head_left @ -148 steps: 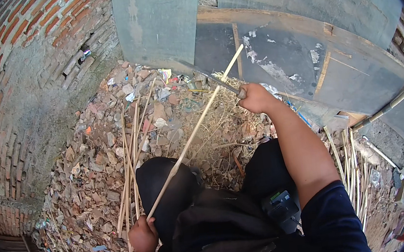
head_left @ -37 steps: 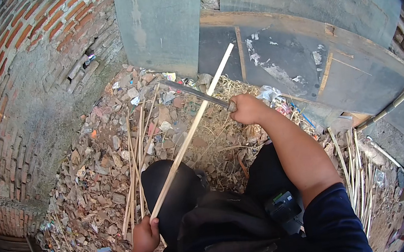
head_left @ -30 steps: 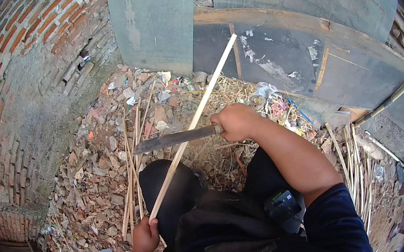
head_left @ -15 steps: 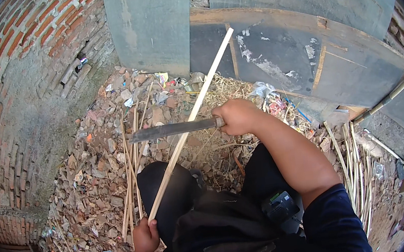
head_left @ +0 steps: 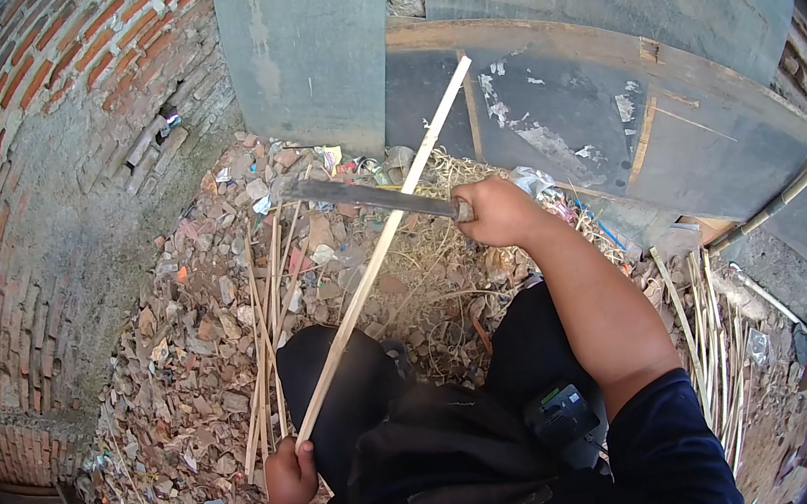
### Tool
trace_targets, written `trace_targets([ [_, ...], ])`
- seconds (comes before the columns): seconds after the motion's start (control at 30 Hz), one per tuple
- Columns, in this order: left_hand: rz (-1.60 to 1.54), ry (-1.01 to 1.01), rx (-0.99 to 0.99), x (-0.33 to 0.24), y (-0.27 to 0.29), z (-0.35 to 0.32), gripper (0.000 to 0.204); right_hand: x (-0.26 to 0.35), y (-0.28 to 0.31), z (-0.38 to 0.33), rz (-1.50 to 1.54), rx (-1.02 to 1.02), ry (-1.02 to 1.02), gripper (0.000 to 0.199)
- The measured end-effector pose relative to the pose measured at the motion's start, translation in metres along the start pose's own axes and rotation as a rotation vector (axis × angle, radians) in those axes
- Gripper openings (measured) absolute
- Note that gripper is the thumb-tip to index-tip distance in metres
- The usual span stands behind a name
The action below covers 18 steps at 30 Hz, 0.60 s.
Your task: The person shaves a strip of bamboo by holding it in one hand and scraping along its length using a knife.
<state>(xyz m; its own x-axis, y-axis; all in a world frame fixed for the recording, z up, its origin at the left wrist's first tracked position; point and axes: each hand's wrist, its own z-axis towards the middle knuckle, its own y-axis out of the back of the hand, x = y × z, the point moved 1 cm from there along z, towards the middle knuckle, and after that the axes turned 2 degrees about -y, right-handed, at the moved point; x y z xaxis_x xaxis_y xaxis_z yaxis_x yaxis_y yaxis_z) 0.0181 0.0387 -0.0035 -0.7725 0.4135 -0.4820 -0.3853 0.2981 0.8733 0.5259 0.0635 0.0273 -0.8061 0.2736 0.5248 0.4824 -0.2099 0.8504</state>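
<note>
Head view: my left hand fingers grip bamboo strip; right hand fingers grip machete crossing it toward 10 o'clock.

— Left hand?
— Closed around the lower end of a long pale split bamboo strip, slanting up toward the grey-blue panels.
— Right hand?
— Gripping a dark flat-bladed chopping knife, laid across the strip and touching it.
— Underneath?
— Rubble-strewn ground beside a curved red brick wall; more thin bamboo strips lying just left of the dark-trousered knees.
</note>
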Motion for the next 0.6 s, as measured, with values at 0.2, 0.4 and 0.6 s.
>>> trace_targets([
  [0.2, -0.136, 0.043, 0.057, 0.005, 0.006, -0.028, 0.035, -0.011, 0.007, 0.000, -0.157, 0.185, 0.112, 0.025],
  [0.4, -0.122, 0.133, 0.092, -0.002, 0.013, -0.030, 0.037, -0.028, -0.003, 0.008, -0.073, 0.100, -0.063, 0.032],
  [0.6, -0.111, 0.170, 0.078, 0.005, 0.007, -0.036, 0.037, 0.024, 0.002, -0.005, -0.218, 0.264, 0.167, 0.032],
])
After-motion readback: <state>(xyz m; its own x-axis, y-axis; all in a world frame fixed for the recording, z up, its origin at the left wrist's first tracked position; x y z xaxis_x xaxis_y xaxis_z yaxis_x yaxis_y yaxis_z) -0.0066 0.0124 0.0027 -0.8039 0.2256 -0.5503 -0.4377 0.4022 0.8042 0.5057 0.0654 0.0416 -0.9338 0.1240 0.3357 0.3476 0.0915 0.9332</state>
